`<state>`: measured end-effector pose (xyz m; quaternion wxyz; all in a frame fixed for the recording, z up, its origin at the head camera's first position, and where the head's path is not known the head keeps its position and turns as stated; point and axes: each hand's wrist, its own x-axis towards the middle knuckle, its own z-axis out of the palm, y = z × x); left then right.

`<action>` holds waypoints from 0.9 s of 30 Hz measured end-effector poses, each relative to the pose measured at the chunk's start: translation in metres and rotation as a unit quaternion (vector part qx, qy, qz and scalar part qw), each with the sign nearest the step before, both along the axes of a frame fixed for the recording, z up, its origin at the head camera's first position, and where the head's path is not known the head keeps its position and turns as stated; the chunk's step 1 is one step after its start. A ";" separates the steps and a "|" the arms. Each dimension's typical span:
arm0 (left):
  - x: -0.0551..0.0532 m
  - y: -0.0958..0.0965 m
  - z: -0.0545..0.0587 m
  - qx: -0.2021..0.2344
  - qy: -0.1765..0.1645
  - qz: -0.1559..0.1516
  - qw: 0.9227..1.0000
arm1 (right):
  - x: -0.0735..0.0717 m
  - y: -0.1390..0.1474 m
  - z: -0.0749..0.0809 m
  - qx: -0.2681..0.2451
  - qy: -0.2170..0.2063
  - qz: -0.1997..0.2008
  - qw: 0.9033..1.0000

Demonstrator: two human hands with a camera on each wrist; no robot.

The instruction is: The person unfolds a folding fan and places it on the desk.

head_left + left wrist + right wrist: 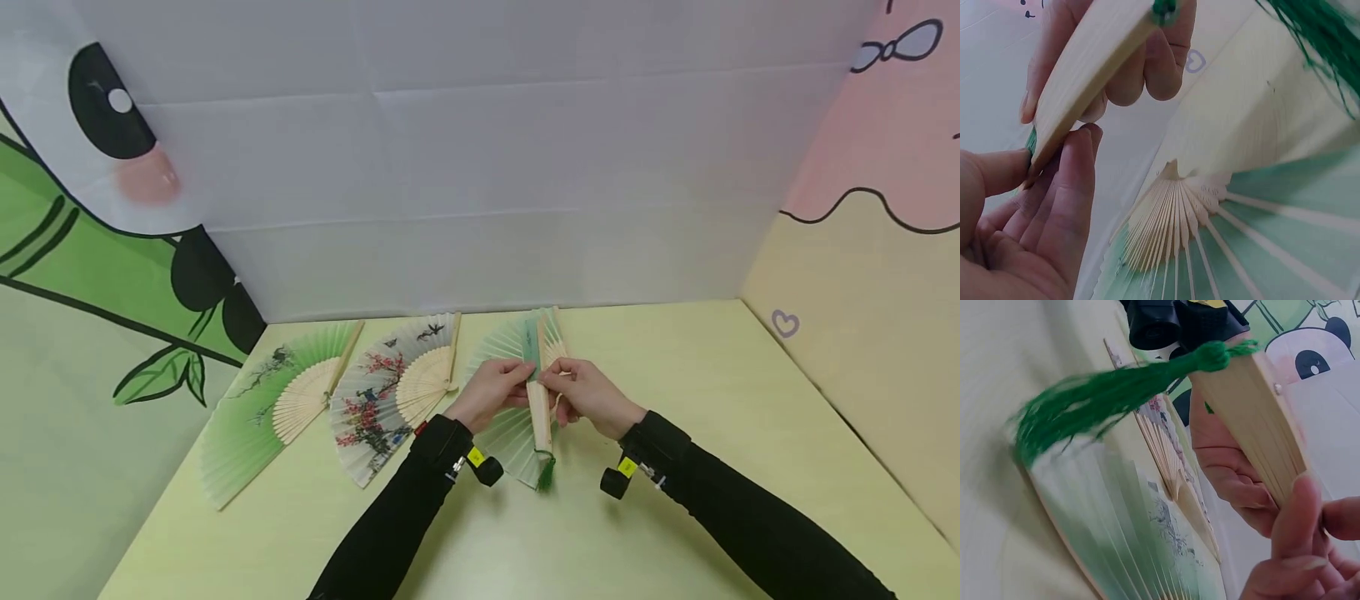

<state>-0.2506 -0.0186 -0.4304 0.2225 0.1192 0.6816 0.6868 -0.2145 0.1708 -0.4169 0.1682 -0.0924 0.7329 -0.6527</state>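
A folded fan [540,417] with pale wooden ribs and a green leaf is held up between both hands. My left hand [491,393] pinches it from the left between thumb and fingers. From the other side, my right hand [592,393] pinches the same fan, its thumb against the ribs [1254,412] in the right wrist view. A green tassel [1110,394] hangs from the pivot end. Beneath the hands, a spread green fan [513,450] lies on the table, partly hidden by the left hand and the folded fan.
To the left lie two more spread fans, a white one with red blossoms [367,408] and a pale green one [247,442]. The yellowish table [720,375] meets a white backdrop [480,167] behind, with printed side walls left and right.
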 end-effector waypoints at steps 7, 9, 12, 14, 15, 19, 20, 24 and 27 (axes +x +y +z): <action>0.003 -0.011 -0.005 0.023 -0.020 -0.009 0.999 | 0.000 -0.005 -0.002 -0.011 -0.023 0.015 1.000; 0.004 -0.014 -0.007 0.026 -0.025 -0.011 0.999 | -0.001 -0.006 -0.003 -0.022 -0.033 0.015 0.999; 0.004 -0.018 -0.009 0.037 -0.033 -0.009 0.999 | -0.002 -0.007 -0.004 -0.040 -0.047 0.001 0.998; 0.004 -0.020 -0.012 0.047 -0.040 -0.008 0.998 | -0.001 -0.006 -0.005 -0.049 -0.053 -0.011 0.997; 0.004 -0.020 -0.013 0.054 -0.043 -0.009 0.998 | -0.001 -0.006 -0.006 -0.051 -0.054 -0.017 0.997; 0.003 -0.021 -0.016 0.068 -0.047 -0.016 0.996 | -0.001 -0.004 -0.007 -0.055 -0.056 -0.032 0.996; 0.003 -0.021 -0.017 0.070 -0.044 -0.017 0.996 | -0.001 -0.004 -0.008 -0.055 -0.056 -0.034 0.996; 0.004 -0.027 -0.018 0.069 -0.040 -0.008 0.997 | 0.000 0.001 -0.009 -0.059 -0.056 -0.040 0.996; 0.005 -0.033 -0.019 0.066 -0.037 0.009 0.997 | 0.001 0.007 -0.010 -0.058 -0.052 -0.044 0.996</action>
